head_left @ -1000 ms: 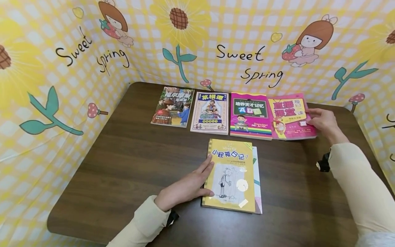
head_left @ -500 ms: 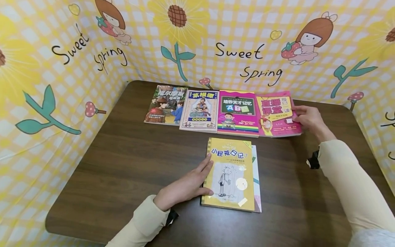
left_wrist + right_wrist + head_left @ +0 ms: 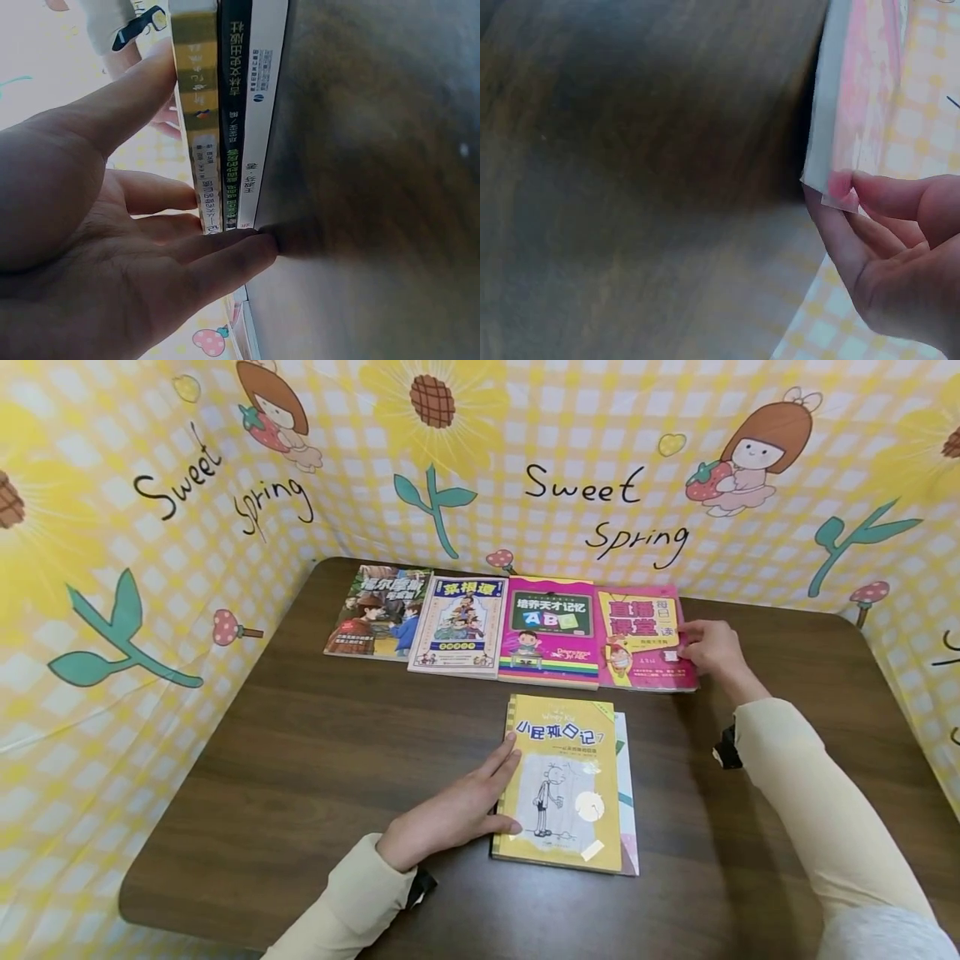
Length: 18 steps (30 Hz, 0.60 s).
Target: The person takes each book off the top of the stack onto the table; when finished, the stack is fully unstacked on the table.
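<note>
on the table (image 3: pixel 300 760): left fingers (image 3: pixel 232 266) spread against yellow book (image 3: pixel 567 785) | right fingers (image 3: pixel 836 232) pinch rightmost pink book (image 3: pixel 647 639)

Yellow book (image 3: pixel 564 789) face up, topmost of three stacked; pink book (image 3: pixel 641 642) face up, rightmost of four.

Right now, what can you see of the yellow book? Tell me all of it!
The yellow book lies flat and closed, front up, on top of a black-spined book and a white-spined book. Its cover looks like card, with shiny glints. On it are blue Chinese writing, a 7, and a line drawing of a standing figure on a pale patch. Its banded spine is on the left, where the person's left hand touches it.
</note>
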Available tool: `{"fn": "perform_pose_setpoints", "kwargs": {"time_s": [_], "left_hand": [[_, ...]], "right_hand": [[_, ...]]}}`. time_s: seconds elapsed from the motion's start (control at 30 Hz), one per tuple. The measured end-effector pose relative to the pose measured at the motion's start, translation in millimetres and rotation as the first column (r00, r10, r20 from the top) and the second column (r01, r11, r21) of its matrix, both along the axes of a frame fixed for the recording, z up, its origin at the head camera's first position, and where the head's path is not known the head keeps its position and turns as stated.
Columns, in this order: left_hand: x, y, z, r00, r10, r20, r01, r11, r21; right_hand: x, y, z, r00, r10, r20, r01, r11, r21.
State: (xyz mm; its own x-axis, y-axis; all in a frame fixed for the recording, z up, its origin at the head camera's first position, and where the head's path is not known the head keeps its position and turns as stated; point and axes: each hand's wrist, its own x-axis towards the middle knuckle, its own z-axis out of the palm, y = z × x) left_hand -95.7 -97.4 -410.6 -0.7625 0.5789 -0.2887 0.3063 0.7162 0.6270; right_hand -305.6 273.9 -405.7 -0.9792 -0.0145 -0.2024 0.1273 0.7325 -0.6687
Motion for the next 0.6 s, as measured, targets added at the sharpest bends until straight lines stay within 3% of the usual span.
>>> {"fn": "perform_pose_setpoints", "kwargs": {"time_s": [0.23,0.4,0.5,0.6], "left_hand": [[-1.0,3.3,0.0,1.0,0.003,0.018,-0.003,1.0,0.005],[-1.3,2.7,-0.2,1.0,0.002,0.016,-0.002,1.0,0.007],[-1.5,1.6,-0.5,1.0,0.002,0.009,-0.002,1.0,0.011],[-2.1,2.5,-2.7,1.0,0.0,0.009,0.0,1.0,0.019]], "right_hand": [[17.5,-2,6.2,0.991,0.009,-0.135,0.027,0.965,0.26],[52.2,-20,19.8,0.95,0.035,-0.309,0.022,0.983,0.18],[82.2,-35,24.7,0.914,0.082,-0.397,-0.041,0.993,0.111],[116.7,-48,24.1,0.911,0.117,-0.396,-0.111,0.993,0.037]]}}
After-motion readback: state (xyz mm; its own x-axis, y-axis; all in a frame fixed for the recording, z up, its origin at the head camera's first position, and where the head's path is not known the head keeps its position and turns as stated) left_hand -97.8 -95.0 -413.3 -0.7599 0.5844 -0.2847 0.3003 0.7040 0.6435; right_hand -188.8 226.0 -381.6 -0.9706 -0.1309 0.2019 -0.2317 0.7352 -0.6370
